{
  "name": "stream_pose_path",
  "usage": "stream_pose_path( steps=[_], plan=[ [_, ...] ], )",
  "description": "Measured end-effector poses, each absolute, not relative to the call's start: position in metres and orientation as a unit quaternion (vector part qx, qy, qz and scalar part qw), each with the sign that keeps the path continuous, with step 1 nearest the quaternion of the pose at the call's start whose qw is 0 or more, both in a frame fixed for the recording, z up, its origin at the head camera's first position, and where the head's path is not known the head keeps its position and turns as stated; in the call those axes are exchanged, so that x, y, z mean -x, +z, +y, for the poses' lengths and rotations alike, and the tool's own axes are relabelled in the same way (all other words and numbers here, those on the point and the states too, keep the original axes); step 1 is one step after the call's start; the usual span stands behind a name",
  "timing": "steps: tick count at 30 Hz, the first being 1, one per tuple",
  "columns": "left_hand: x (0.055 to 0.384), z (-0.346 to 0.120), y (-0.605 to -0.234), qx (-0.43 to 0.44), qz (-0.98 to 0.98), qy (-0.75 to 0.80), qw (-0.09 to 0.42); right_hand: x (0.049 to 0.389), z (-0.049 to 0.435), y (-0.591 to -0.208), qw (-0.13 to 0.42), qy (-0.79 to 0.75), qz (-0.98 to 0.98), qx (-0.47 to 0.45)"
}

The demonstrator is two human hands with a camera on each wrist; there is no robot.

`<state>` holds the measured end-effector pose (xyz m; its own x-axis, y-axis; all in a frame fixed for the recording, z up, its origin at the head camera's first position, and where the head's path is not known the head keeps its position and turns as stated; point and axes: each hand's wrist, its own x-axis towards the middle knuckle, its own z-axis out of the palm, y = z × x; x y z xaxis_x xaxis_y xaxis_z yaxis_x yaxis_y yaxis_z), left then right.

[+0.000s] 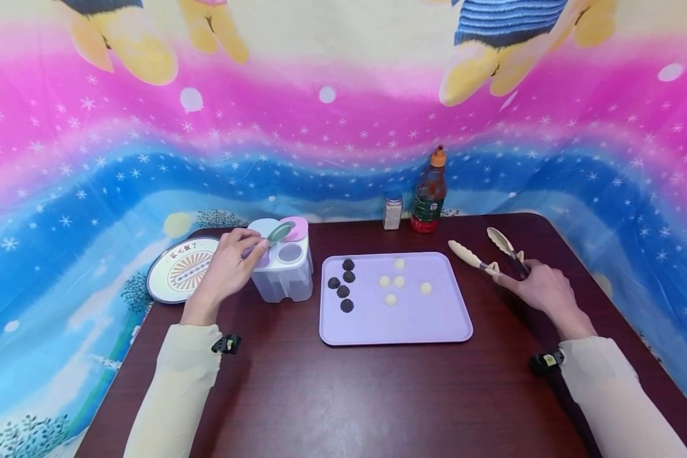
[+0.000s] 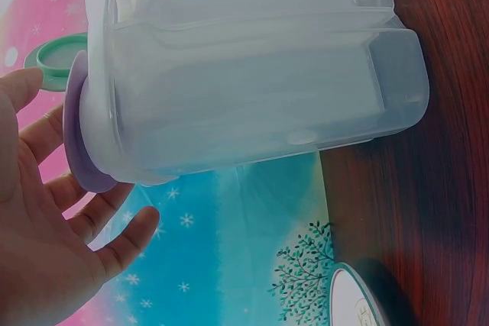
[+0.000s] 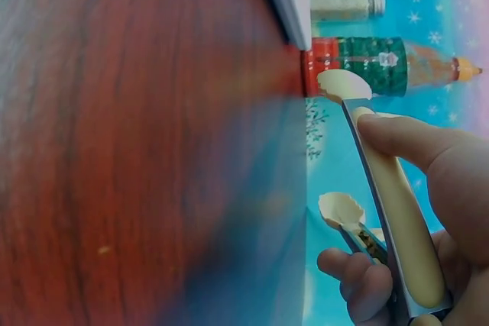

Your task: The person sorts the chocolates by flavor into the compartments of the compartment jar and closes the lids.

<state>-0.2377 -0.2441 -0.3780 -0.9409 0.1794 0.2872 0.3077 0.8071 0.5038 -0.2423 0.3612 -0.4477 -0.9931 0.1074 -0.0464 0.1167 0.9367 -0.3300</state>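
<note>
A green lid [image 1: 280, 232] is being pinched over the multi-compartment container [image 1: 282, 284] by the left hand [image 1: 231, 259]; spread tongs [image 1: 464, 252] are being gripped by the right [image 1: 549, 291]. Apparently, a compartment is being uncovered; a clear lid placement is seemingly being called for.

Left forearm [image 1: 174, 388]: one, sleeved in cream, reaching forward and slightly inward; wrist [image 1: 200, 313] bare. Left hand [image 1: 229, 264]: back uppermost; thumb [image 2: 19, 88] and forefinger close together, remaining fingers spread and lightly bent. Right forearm [image 1: 615, 388]: one, matching sleeve, angled forward and inward; wrist [image 1: 574, 323] bare. Right hand [image 1: 541, 289]: gripping; thumb [image 3: 409, 137] extended, fingers curled below. Hands well apart.
</note>
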Motion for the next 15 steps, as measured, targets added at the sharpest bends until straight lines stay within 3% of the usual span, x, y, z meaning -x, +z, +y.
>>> stream_pose_path(
  steps=[15],
  plan=[
    [0.238, -0.245, -0.379, 0.131, -0.942, -0.285, 0.119, 0.239, 0.333, -0.432, -0.019, -0.166, 0.986, 0.001]
  ],
)
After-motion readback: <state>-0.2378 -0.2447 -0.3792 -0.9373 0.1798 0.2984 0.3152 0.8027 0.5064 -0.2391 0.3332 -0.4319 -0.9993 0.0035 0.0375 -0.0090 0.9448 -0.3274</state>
